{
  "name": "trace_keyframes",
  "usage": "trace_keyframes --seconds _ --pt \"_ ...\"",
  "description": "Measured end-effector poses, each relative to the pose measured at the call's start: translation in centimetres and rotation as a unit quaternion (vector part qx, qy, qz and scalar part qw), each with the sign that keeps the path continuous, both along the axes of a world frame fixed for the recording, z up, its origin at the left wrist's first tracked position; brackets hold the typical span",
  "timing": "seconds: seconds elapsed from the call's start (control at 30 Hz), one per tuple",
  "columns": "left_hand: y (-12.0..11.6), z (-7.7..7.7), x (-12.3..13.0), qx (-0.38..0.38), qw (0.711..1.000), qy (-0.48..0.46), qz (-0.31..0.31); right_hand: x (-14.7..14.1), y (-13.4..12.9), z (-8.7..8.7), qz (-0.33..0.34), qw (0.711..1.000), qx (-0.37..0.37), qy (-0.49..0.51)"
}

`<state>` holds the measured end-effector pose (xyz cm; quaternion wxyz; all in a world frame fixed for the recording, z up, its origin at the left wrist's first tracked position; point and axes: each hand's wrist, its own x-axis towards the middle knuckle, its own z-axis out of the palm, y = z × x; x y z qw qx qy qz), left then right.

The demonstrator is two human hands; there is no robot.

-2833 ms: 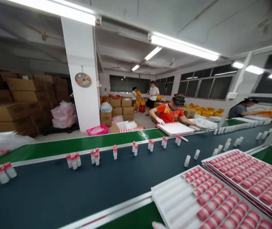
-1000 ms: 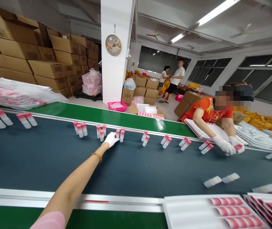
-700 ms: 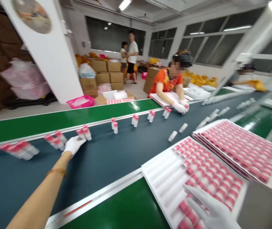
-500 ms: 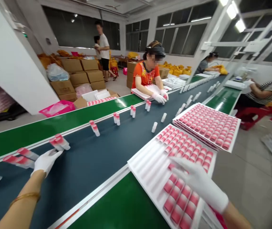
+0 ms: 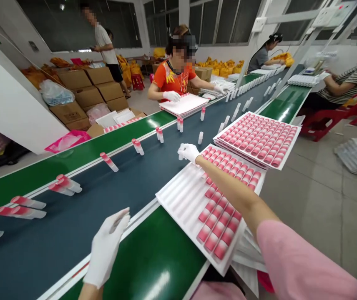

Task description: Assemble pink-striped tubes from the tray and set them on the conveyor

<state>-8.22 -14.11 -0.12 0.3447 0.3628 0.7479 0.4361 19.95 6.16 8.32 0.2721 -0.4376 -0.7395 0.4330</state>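
My right hand (image 5: 189, 152), in a white glove, reaches across the tray to the belt, its fingers closed around a small white tube (image 5: 180, 156) that they partly hide. Beneath that forearm lies a white ridged tray (image 5: 175, 195), with red-and-white tubes (image 5: 219, 227) in rows on its right side. My left hand (image 5: 106, 246), also gloved, hovers over the near belt edge with fingers stretched out and nothing visible in it. Several red-topped tubes (image 5: 109, 161) stand singly or in small clusters along the dark conveyor belt (image 5: 81, 216).
A filled stack of trays (image 5: 256, 139) sits beyond my tray. Green side ledges (image 5: 153, 246) border the belt. Across it, a co-worker in an orange shirt (image 5: 174, 79) handles a white tray (image 5: 183, 104). Another white tube (image 5: 200, 138) stands near my right hand. Cardboard boxes (image 5: 81, 93) are behind.
My right hand has moved from above the tray to a tube on the belt. My left hand has left the red-topped tubes and drawn back to the near edge. The view has shifted.
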Motion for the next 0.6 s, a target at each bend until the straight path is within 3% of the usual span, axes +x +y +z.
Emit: trace_keyframes --seconds 0.07,0.13,0.2,0.27,0.43,0.6 --pt "0.4 0.5 3.8 0.020 0.998 -0.030 -0.046 -1.6 -1.1 -0.8 0.059 0.998 -0.023 -0.007" --pt "1.0 0.7 7.3 0.048 0.988 -0.085 -0.124 -2.3 -3.9 -2.3 0.119 0.992 -0.043 -0.018" --pt "1.4 0.8 10.0 0.061 0.963 -0.154 -0.211 -1.8 -7.4 -3.9 0.147 0.987 -0.048 -0.037" --pt "1.1 0.8 11.5 0.050 0.944 -0.196 -0.259 -0.4 -10.3 -5.1 0.144 0.987 -0.033 -0.066" --pt "-1.6 1.0 10.9 0.005 0.944 -0.226 -0.242 4.8 -12.3 -6.5 0.145 0.978 0.030 -0.149" --pt "-4.1 2.2 10.2 0.035 0.951 -0.215 -0.218 7.2 -12.9 -7.8 0.184 0.955 0.081 -0.219"
